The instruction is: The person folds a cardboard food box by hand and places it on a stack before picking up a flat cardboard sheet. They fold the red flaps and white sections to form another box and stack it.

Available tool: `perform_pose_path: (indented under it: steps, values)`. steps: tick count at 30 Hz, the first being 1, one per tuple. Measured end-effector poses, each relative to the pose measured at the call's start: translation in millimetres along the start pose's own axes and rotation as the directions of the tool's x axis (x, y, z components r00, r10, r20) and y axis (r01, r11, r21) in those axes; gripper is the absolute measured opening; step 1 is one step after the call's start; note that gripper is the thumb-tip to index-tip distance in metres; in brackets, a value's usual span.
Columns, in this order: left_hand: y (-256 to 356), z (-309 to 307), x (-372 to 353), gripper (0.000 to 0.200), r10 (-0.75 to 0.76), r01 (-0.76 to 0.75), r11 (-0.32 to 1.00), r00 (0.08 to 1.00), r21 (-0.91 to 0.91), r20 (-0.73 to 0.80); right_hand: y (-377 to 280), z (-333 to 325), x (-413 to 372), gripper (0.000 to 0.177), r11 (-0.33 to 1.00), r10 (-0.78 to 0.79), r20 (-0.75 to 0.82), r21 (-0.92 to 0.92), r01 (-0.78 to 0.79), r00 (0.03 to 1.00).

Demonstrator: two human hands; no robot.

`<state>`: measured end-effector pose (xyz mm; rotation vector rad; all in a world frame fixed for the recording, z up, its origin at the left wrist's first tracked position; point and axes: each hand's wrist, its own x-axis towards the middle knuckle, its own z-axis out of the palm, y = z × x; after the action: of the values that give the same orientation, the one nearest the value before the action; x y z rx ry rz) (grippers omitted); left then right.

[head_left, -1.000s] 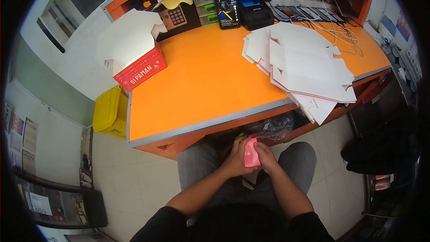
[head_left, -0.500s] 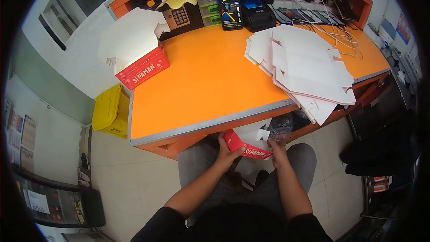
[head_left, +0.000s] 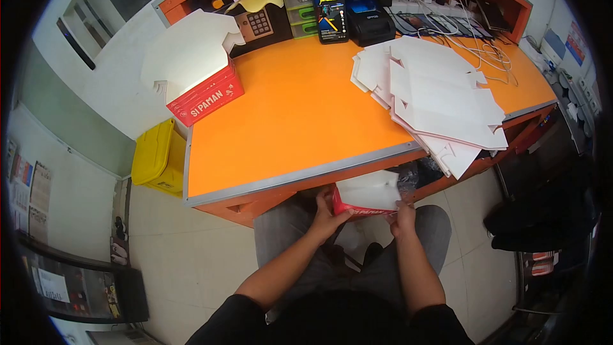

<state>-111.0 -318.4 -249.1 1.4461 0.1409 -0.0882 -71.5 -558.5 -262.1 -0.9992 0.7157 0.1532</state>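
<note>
Below the desk's front edge, over my lap, a red and white carton box (head_left: pixel 367 193) is held between both hands, its white inside facing up. My left hand (head_left: pixel 327 218) grips its left end, thumb along the red front panel. At the right corner my right hand (head_left: pixel 402 218) has its fingers closed on the box. A folded red box (head_left: pixel 205 99) with an open white lid rests at the left of the orange desk (head_left: pixel 281 121). Flat white carton sheets (head_left: pixel 440 89) lie stacked on the right, overhanging the front edge.
A phone (head_left: pixel 330 15) stands upright at the back, beside a black printer (head_left: pixel 372 24) and green-edged drawers (head_left: pixel 303 0). White cables (head_left: pixel 491 57) tangle behind the sheets. A yellow bin (head_left: pixel 156 156) stands left of the desk, a keypad safe (head_left: pixel 258 23) at its back.
The box in my hands has tipped, so more of its white inside shows and less of its red front. Its right corner flap now stands up, and my right hand has shifted slightly right.
</note>
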Motion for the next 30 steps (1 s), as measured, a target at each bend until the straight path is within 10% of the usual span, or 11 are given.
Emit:
perform_pose_path:
  steps: [3, 6, 14, 20, 30]
  values:
    - [-3, -2, -6, 0.080, -0.242, 0.242, 0.934, 0.970, 0.263, -0.031, 6, -6, 16, 0.048, 0.893, -0.421, -0.057, -0.203, 0.403, 0.905]
    - [6, -6, -6, 0.051, -0.232, 0.194, 0.804, 0.973, 0.562, -0.005, 8, -11, 18, 0.051, 0.423, -0.763, 0.180, -0.587, 0.691, 0.620]
    - [-2, 1, 6, 0.032, 0.065, -0.158, 0.930, 0.959, 0.331, 0.275, -22, 26, -74, 0.031, 0.163, -0.586, 0.570, -0.613, 0.773, 0.576]
    - [1, 0, 37, 0.023, 0.130, -0.154, 0.980, 0.975, 0.128, 0.182, -33, 31, -103, 0.037, -0.071, -0.627, 0.700, -0.488, 0.870, 0.341]
    - [7, -10, 29, 0.028, -0.010, 0.022, 0.994, 0.993, 0.104, -0.117, -25, 29, -122, 0.036, -0.190, -0.492, 0.842, -0.352, 0.916, 0.222]
